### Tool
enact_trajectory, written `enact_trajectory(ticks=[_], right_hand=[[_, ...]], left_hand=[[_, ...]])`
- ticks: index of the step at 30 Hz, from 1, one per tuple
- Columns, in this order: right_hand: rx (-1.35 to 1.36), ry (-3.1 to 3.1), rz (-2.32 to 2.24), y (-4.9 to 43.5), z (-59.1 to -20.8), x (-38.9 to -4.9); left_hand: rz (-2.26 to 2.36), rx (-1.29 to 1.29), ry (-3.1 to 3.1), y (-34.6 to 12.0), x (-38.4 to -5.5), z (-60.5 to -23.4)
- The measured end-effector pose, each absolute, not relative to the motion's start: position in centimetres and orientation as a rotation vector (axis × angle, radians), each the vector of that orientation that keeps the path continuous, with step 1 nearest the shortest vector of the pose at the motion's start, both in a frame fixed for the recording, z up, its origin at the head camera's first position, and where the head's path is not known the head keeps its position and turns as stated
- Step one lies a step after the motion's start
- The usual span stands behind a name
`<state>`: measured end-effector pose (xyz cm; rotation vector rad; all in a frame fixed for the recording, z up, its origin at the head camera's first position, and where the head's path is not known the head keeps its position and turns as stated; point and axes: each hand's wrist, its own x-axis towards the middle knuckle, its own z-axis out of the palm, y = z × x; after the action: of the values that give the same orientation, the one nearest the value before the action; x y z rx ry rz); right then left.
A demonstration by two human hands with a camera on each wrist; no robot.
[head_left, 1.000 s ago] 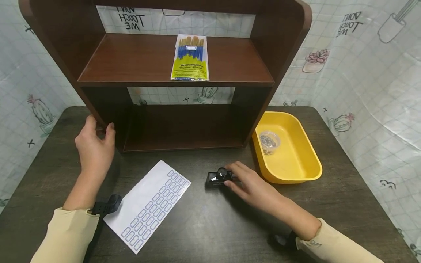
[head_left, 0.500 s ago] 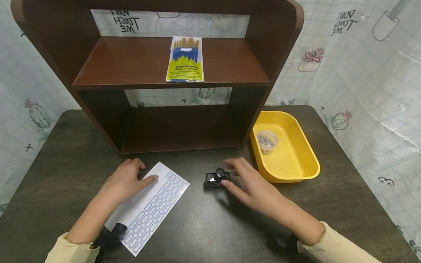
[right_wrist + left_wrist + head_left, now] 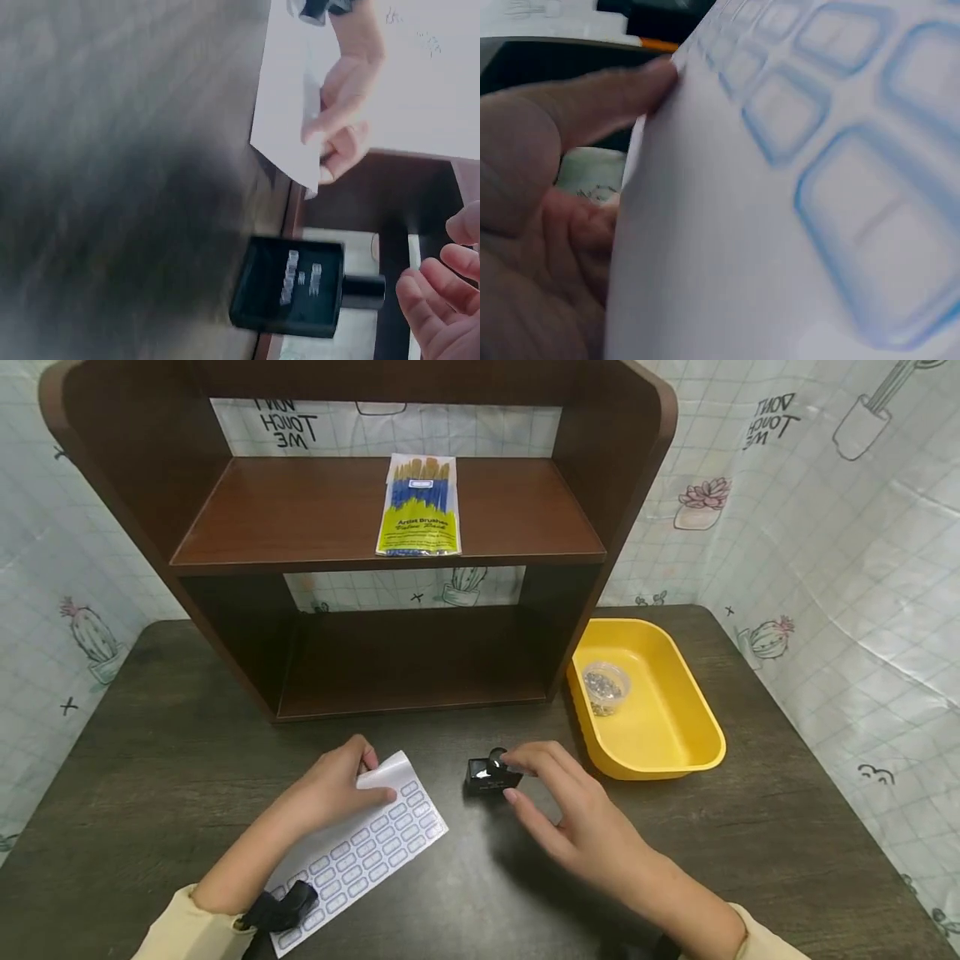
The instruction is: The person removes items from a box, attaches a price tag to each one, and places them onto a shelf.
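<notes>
1. The left hand [image 3: 330, 795] pinches a sheet of labels [image 3: 375, 852] near its far edge, with the thumb on the printed face.
2. This sheet is white and thin. It carries rows of small rectangles with rounded corners, each outlined in blue, and one strip along its side is plain white.
3. The sheet is above the left part of the worktop [image 3: 450, 914]; its far end is raised and slightly bent.
4. The black bottle [image 3: 486, 777] stands upright on the worktop, in front of the shelf unit [image 3: 408, 664]. It has a flat, squarish body, glossy in the head view, with a dark cap [image 3: 364, 292] and pale lettering, which is blurred.
5. The right hand [image 3: 573, 818] is just beside the bottle, its thumb and fingers spread apart and holding nothing. The right wrist view shows a gap between these fingers and the cap.
6. A yellow tray [image 3: 678, 735] is farther to the right.
</notes>
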<state>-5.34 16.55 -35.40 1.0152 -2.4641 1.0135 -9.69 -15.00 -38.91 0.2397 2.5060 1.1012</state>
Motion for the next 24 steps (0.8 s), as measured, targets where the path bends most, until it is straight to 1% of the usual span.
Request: enact_trajectory(ticks=[5, 9, 12, 16, 24], right_hand=[[1.069, -2.524, 1.136, 15.2, -36.1, -3.8], [1.062, -2.583, 1.293, 14.1, -36.9, -2.9], [1.065, -2.507, 1.357, 13.7, -37.3, -2.7], [1.068, -2.391, 1.359, 13.5, -37.4, -2.6], [1.038, -2.296, 1.374, 13.5, -37.3, -2.1]], left_hand=[[1.370, 0.331, 2.128, -14.3, -8.6, -38.2], [1.479, 0.366, 1.929, -13.6, -7.6, -37.1], [1.540, 0.398, 1.831, -13.0, -6.9, -36.4], [1.575, 0.425, 1.780, -12.3, -6.3, -35.8], [1.586, 0.600, 1.811, -11.5, -5.2, -35.9]])
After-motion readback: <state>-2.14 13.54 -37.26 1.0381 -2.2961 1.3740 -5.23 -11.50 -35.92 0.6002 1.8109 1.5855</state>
